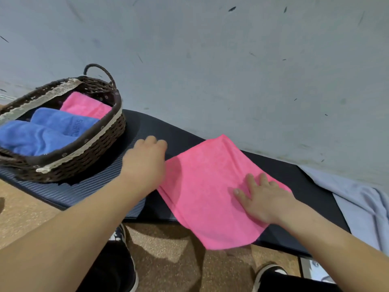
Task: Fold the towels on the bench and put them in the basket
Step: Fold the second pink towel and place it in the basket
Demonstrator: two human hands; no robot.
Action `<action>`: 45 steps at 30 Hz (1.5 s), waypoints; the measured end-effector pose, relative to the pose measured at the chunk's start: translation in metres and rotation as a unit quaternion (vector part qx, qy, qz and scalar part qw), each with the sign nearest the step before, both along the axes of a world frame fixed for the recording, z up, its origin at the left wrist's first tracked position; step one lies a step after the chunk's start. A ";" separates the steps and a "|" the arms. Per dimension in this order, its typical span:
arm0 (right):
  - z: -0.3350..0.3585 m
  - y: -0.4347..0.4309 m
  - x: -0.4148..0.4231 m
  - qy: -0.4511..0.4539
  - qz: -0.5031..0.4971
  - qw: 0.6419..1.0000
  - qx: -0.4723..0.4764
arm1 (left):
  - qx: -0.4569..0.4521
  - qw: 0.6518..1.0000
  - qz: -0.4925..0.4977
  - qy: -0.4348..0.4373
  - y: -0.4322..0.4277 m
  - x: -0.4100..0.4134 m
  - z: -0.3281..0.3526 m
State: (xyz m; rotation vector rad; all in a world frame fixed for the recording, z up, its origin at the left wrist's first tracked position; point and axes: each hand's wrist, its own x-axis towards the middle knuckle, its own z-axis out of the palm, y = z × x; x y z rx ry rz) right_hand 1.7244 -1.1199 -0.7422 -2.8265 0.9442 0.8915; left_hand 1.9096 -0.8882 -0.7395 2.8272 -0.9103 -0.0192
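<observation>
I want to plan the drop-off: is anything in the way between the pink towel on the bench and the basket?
Nothing visible blocks it. Bare bench mat lies between the pink towel and the basket; only the left hand is there. The basket already holds two blue towels and a pink one.

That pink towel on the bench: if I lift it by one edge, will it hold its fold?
Probably not: the pink towel looks thin and floppy, its near end already drooping over the bench edge. Likely light. The right hand lies flat on it, so it may slide if pushed.
</observation>
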 end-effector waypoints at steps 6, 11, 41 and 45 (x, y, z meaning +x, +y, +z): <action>-0.011 -0.020 -0.017 -0.118 0.087 0.988 0.042 | 0.076 0.982 -0.117 0.125 -0.039 -0.086 0.001; -0.027 -0.032 -0.028 -0.094 0.053 0.992 0.072 | 0.195 0.961 -0.097 0.172 -0.061 -0.100 -0.015; -0.044 -0.031 -0.117 -0.233 0.116 0.957 0.131 | 0.027 0.919 -0.390 0.049 -0.039 -0.086 -0.057; -0.032 -0.029 -0.124 -0.345 0.116 0.918 0.158 | -0.032 0.919 -0.391 0.036 -0.019 -0.085 -0.051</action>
